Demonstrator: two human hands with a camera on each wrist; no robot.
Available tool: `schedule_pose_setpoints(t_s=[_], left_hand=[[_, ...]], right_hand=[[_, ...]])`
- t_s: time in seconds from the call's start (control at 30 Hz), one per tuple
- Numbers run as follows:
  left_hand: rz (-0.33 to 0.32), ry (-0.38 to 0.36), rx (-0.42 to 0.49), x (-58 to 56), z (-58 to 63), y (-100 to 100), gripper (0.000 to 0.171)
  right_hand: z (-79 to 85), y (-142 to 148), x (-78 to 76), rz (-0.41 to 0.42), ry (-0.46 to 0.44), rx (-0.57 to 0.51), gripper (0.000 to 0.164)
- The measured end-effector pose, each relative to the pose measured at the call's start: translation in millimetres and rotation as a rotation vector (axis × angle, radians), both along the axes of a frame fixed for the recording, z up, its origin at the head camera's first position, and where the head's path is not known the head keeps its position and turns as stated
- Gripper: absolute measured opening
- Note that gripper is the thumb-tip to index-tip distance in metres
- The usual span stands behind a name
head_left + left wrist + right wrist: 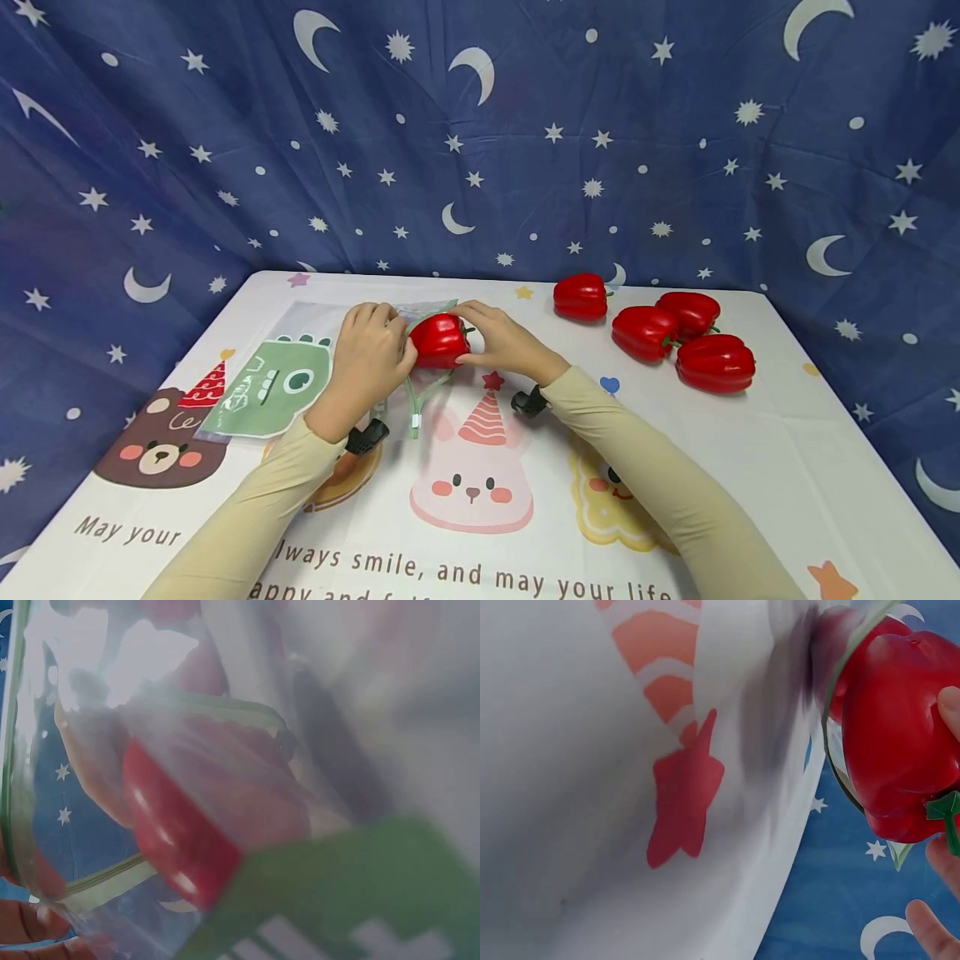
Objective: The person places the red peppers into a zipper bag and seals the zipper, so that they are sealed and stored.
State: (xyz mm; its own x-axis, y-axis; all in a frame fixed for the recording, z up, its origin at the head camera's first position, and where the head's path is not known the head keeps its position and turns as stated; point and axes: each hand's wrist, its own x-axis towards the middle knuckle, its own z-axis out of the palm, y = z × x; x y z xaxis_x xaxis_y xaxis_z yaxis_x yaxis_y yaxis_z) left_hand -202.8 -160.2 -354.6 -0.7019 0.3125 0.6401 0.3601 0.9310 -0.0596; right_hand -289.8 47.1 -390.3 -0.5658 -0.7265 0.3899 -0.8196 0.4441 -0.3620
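Observation:
A clear zip bag (414,400) with a green dinosaur print (281,387) lies on the left part of the table, its green-edged mouth spread open. My left hand (372,354) grips the bag at its mouth; in the left wrist view its fingers (34,922) are at the bag's edge. With thumb and fingers, my right hand (506,337) holds a red bell pepper (438,342) by its stem end. The pepper sits in the bag's opening, stem facing right. In the right wrist view, the green rim (826,727) curves around the pepper, and more red shows behind the film.
Toward the back right of the table lie several more red bell peppers (716,364), one of them (581,297) a little apart. The white tablecloth (555,500) bears printed animals and lettering. A blue curtain (525,150) with moons and stars hangs behind the table.

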Motion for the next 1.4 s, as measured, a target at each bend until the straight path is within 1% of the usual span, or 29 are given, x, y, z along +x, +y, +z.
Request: schedule_pose_setpoints(t_s=[0.13, 0.4, 0.7, 0.9, 1.0, 1.1, 1.17, 1.3, 1.4], left_hand=[[-0.007, 0.012, -0.002, 0.1, -0.2, 0.0, 0.015], [-0.005, 0.004, 0.001, -0.2, -0.6, -0.4, 0.016], [-0.009, 0.011, 0.014, -0.6, -1.6, -1.9, 0.016], [-0.016, 0.010, 0.013, -1.1, -1.8, -2.2, 0.015], [-0.016, 0.007, 0.015, -1.4, -1.5, -1.9, 0.015], [-0.013, 0.006, 0.013, -1.5, -0.8, -1.3, 0.015], [-0.011, 0.003, 0.009, -1.4, -0.4, -1.0, 0.015], [-0.008, -0.002, -0.001, -0.8, 0.2, -0.5, 0.016], [-0.006, -0.003, -0.006, -0.6, 0.1, -0.3, 0.016]], right_hand=[[-1.3, -3.6, 1.1, -0.001, 0.005, -0.002, 0.065], [-5.3, -8.4, 2.9, 0.002, -0.061, 0.016, 0.065], [-9.9, -12.5, 4.9, 0.004, -0.085, 0.044, 0.064], [-11.9, -15.7, 6.5, 0.061, -0.134, 0.077, 0.062], [-12.5, -15.8, 6.8, 0.094, -0.144, 0.103, 0.062], [-12.6, -15.9, 7.0, 0.107, -0.136, 0.122, 0.063], [-12.5, -16.6, 7.2, 0.099, -0.128, 0.130, 0.062], [-12.7, -19.7, 8.2, 0.056, -0.089, 0.155, 0.059], [-13.1, -22.9, 8.8, 0.015, -0.037, 0.168, 0.055]])
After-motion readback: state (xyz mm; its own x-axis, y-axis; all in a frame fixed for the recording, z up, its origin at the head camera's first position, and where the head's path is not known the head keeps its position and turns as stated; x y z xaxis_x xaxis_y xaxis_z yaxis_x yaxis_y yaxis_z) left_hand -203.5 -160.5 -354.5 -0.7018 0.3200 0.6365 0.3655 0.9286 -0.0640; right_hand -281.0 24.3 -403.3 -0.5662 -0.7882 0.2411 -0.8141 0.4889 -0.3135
